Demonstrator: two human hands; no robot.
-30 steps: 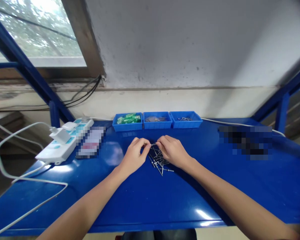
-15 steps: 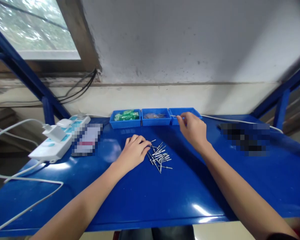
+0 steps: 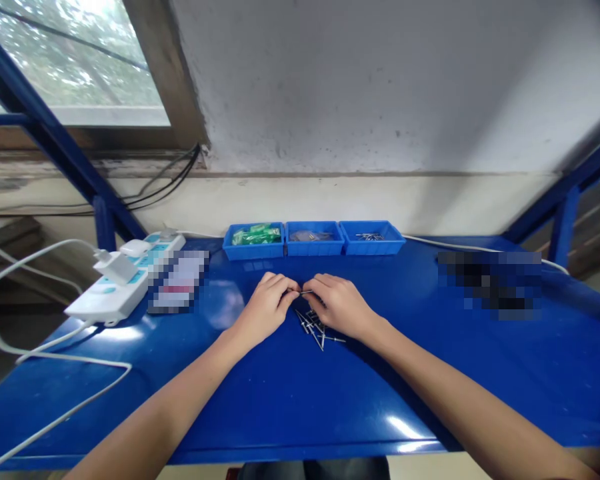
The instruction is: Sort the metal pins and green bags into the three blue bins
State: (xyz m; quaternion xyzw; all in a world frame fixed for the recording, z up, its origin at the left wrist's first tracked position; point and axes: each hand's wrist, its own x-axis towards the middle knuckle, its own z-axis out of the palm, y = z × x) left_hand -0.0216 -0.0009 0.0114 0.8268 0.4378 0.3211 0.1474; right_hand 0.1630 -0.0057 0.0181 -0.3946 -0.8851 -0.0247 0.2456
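Observation:
My left hand [image 3: 269, 303] is closed in a pinch at the near end of a thin silver blind rivet [image 3: 305, 291]. Against the other end of that rivet, my right hand [image 3: 341, 303] has its fingers pinched, its fingertips almost meeting those of the left. Below both hands a loose pile of blind rivets [image 3: 322, 335] lies on the blue table, partly covered by my right hand. More rivets [image 3: 369, 237] are in the right blue bin [image 3: 373, 249] at the back.
Beside it stand a middle blue bin [image 3: 314, 249] with small clear bags and a left blue bin [image 3: 254, 252] with green packets. A white power strip [image 3: 115, 293] with cables and a blurred phone-like object [image 3: 180, 283] are at left. A blurred dark object [image 3: 490, 283] lies at right.
My right hand has come back from the right bin to the pile, next to my left hand. The rivets in that bin now show. My left hand has stayed nearly in place.

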